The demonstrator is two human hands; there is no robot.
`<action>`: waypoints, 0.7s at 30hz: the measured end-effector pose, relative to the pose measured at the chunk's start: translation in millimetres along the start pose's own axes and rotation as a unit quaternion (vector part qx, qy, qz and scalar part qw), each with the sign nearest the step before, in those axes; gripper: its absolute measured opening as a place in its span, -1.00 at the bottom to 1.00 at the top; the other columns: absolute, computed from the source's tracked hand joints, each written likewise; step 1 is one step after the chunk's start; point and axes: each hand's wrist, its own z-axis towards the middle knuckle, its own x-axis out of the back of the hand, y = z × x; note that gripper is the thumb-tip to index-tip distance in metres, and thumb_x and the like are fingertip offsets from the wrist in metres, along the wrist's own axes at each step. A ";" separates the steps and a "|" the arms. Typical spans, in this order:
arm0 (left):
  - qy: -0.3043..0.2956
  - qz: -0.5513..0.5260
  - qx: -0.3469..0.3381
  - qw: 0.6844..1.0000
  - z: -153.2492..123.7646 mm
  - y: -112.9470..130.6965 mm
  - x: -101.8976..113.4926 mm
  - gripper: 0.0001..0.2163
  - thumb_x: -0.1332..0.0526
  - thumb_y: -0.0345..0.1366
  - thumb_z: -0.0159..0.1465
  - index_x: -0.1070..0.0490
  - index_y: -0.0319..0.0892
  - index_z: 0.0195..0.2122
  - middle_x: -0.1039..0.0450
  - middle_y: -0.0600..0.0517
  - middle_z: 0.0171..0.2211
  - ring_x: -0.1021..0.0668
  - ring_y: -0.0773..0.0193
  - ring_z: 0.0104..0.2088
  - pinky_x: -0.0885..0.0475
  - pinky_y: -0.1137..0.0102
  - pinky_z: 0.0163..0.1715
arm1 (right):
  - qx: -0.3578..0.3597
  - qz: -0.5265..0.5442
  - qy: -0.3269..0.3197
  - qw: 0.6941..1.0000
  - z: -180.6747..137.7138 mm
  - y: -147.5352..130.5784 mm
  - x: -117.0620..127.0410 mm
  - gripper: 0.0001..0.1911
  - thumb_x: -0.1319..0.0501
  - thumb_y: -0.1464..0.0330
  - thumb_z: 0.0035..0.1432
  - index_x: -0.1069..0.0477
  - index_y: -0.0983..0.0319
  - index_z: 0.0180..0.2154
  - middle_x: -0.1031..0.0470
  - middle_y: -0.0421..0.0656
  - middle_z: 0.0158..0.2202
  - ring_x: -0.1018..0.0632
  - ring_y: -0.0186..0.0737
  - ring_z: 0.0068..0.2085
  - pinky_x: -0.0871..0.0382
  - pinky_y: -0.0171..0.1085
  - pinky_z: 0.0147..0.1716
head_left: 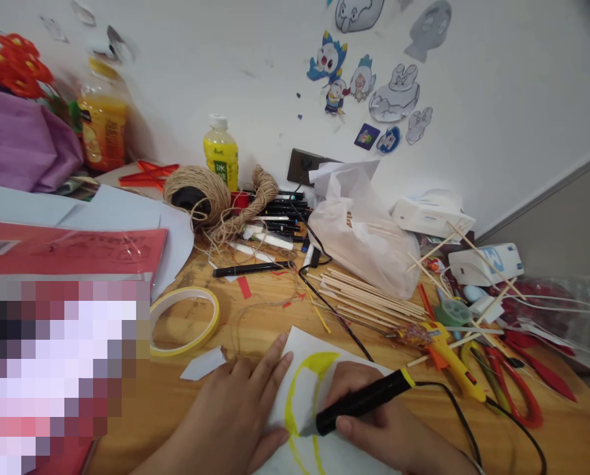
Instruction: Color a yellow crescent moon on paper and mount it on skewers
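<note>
My right hand (pixel 369 402) is closed round a thick black marker (pixel 364 399) with a yellow end. The marker slants down toward a white sheet of paper (pixel 295 340), its tip close to a yellow shape (pixel 290 409) drawn there. That shape has a thick crescent-like curve and thinner lines below. Fingers outstretched, my left hand (pixel 235 409) lies flat at the sheet's left edge, holding nothing. A small white paper scrap (pixel 203 364) lies just beyond it. Part of the drawing is hidden under my right hand.
Left lie a yellow tape roll (pixel 214 323) and red packet (pixel 67 251). Behind are twine (pixel 210 188), a drink bottle (pixel 220 148), markers (pixel 280 227) and a plastic bag (pixel 359 231). Thin wooden sticks (pixel 374 297), a yellow glue gun (pixel 456 369), red-handled pliers (pixel 515 396) and black cords (pixel 456 402) occupy the right.
</note>
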 end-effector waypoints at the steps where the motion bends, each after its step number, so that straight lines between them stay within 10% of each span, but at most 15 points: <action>1: 0.006 0.001 0.003 1.000 -0.3 0.5 0.3 -0.41 -0.17 -0.27 0.22 -0.09 -0.19 0.29 0.09 -0.24 0.32 -0.51 -0.07 -0.08 -0.49 0.08 -0.17 | -0.002 0.000 0.001 1.000 -0.1 0.0 0.0 -0.65 -0.18 0.09 0.21 -0.50 0.24 -0.30 -0.49 -0.11 -0.42 -0.49 -0.23 -0.39 -0.35 -0.29 -0.38; 21: -0.012 0.002 0.004 1.000 -1.3 0.9 5.6 -0.41 -0.14 -0.28 0.23 -0.08 -0.18 0.29 0.09 -0.22 0.33 -0.52 -0.06 -0.07 -0.49 0.09 -0.17 | 0.000 0.006 0.015 1.000 3.5 -4.1 -1.2 -0.64 -0.17 0.08 0.21 -0.50 0.25 -0.32 -0.49 -0.11 -0.44 -0.47 -0.24 -0.41 -0.32 -0.30 -0.41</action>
